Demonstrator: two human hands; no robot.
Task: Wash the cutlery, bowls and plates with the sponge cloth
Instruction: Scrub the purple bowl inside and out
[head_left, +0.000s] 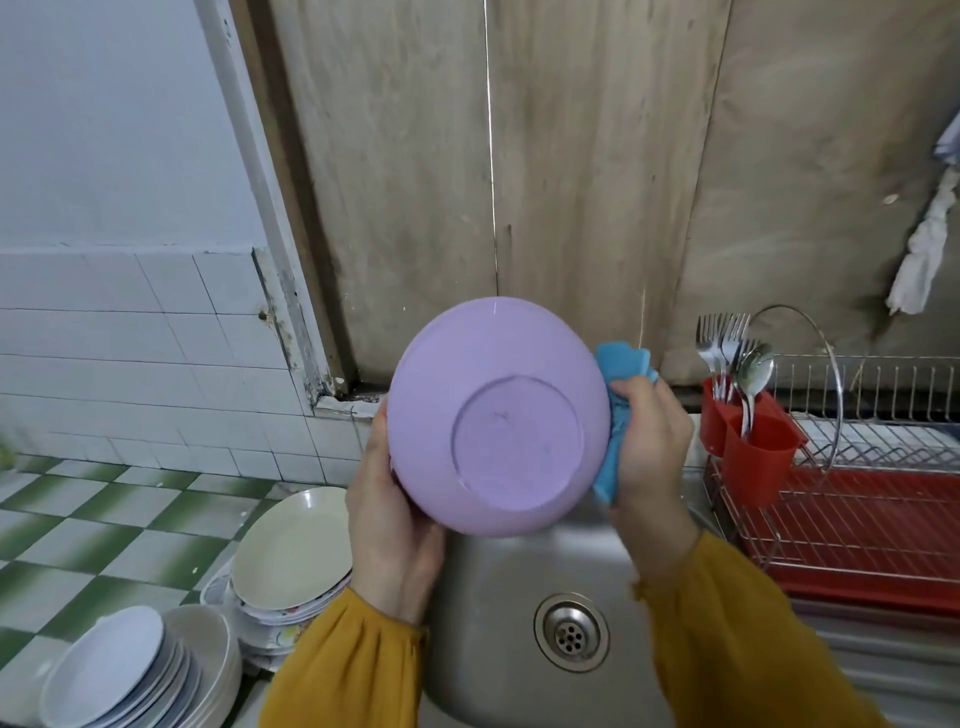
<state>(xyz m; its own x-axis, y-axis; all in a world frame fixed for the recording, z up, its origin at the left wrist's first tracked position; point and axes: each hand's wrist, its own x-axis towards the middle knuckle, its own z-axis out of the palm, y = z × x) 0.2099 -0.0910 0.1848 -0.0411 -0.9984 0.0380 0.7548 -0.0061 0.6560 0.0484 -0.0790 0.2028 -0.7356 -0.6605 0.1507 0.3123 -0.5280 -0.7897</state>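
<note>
A lilac bowl (497, 415) is held up over the steel sink (498, 623), turned so its underside and round foot ring face the camera. The left hand (389, 512) grips the bowl's left and lower rim, fingers curled behind it out of sight and the thumb along the edge. The right hand (649, 441) is closed around a blue sponge cloth (621, 374), pressing it against the bowl's right rim; one end of the cloth sticks up above the fingers and another hangs below the palm. Both arms wear mustard-yellow sleeves (353, 670). The sink's drain (571, 632) lies directly below the bowl. On the green-and-white checked worktop (93, 535) to the left, a cream plate (291, 551) tilts atop a stack of patterned plates, and nearer the camera a pile of white bowls (124, 675) stands just beside it. To the right, a wire drying rack (857, 519) with a red tray carries a red cutlery holder (748, 441) with forks and spoons (732, 353) standing upright.
</note>
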